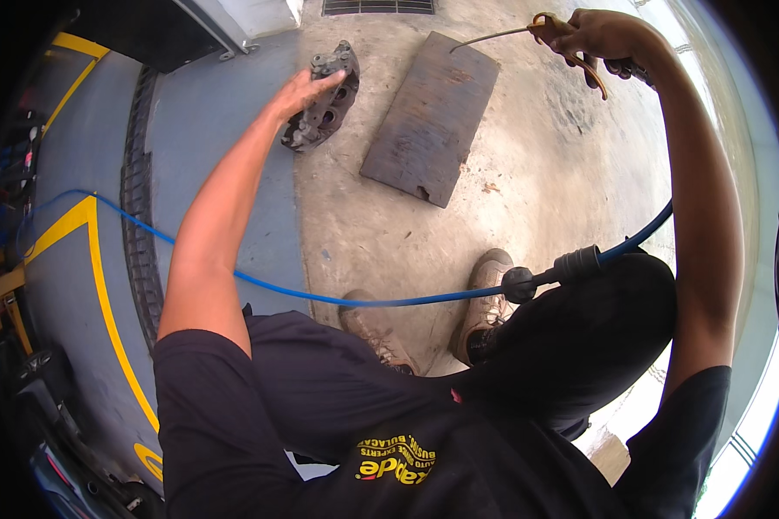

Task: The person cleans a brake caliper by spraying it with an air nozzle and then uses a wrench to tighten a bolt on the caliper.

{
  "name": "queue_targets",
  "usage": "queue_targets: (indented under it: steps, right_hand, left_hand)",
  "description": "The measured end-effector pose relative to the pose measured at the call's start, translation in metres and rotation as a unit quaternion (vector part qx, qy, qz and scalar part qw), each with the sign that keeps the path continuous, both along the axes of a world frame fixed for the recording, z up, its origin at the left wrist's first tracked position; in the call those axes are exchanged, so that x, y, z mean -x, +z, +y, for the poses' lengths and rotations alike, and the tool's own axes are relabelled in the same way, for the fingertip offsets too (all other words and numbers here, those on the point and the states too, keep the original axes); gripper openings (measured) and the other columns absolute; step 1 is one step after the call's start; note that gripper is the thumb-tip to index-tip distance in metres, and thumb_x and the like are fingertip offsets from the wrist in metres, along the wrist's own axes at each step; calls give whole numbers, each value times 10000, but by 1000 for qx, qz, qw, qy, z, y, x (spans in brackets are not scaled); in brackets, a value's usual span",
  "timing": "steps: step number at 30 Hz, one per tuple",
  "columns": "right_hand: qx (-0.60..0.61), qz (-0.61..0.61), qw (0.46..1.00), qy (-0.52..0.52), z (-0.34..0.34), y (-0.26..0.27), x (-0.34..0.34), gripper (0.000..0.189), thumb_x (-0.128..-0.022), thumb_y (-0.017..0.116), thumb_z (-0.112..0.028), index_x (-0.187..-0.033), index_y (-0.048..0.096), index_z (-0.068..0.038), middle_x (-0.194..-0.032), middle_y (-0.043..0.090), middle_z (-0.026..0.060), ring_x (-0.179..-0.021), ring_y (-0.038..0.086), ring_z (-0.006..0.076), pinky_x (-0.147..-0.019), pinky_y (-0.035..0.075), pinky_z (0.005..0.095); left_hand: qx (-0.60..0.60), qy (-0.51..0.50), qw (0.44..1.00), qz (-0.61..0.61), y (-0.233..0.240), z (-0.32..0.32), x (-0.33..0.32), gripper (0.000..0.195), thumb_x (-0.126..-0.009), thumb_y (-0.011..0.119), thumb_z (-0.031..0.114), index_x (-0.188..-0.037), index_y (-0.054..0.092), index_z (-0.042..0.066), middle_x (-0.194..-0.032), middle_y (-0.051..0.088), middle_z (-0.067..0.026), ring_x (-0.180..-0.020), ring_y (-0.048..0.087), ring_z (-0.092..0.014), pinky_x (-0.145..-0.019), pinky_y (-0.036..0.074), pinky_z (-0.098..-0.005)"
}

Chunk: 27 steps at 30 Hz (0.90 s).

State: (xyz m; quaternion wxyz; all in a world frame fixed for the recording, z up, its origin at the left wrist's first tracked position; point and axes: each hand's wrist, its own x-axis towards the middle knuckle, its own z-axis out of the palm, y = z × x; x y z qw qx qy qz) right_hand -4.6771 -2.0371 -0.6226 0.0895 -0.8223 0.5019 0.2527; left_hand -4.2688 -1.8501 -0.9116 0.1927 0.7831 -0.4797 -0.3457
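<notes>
At the upper left, my left hand (pixel 308 89) grips a dark, dirty brake caliper (pixel 328 107) with round piston bores, tilted above the floor. My right hand (pixel 600 39), at the upper right, is closed around an air blow gun (pixel 555 32) with an orange-brown body and lever. Its long thin metal nozzle points left, the tip over the top end of a worn, dark rectangular board (pixel 432 120) lying on the concrete. A blue air hose (pixel 428 299) with a black coupling (pixel 576 264) crosses before my legs and passes behind my right forearm.
My shoes (pixel 490 279) are on the concrete below the board. A slotted drain channel (pixel 139 194) runs along the painted grey floor at left, with yellow lines. A floor grate (pixel 378 6) lies at the top, beside a dark doorway or cabinet. A car (pixel 71 473) shows at lower left.
</notes>
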Motion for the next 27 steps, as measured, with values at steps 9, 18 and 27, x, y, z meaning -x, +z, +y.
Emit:
queue_targets:
  steps: [9, 18, 27]
  right_hand:
    - [46, -41, 997, 46, 7, -12, -18, 580, -948, 695, -496, -1237, 676, 6, -889, 742, 144, -613, 644, 163, -571, 536, 324]
    - [45, -77, 995, 34, -4, -12, -1, 531, -974, 666, -470, -1178, 699, 19, -849, 729, 141, -617, 646, 179, -637, 547, 360]
    - [-53, -33, 997, -42, 38, 26, -41, 403, -965, 676, -443, -903, 708, -46, -680, 603, 21, -540, 525, 146, -494, 412, 352]
  left_hand:
    - [-51, 106, 961, 249, 21, -23, 27, 784, -1010, 483, 651, -1584, 438, 119, -1659, 366, -157, -1535, 322, -307, -1201, 310, -510]
    - [-15, 288, 857, 428, -22, -48, 16, 427, -1065, 471, 343, -1222, 676, 3, -1123, 733, -195, -876, 738, -287, -719, 591, -433]
    - [119, 535, 609, 573, -79, 3, 33, 459, -1083, 379, 381, -1340, 633, 97, -1248, 699, -84, -1051, 703, -289, -880, 583, -552]
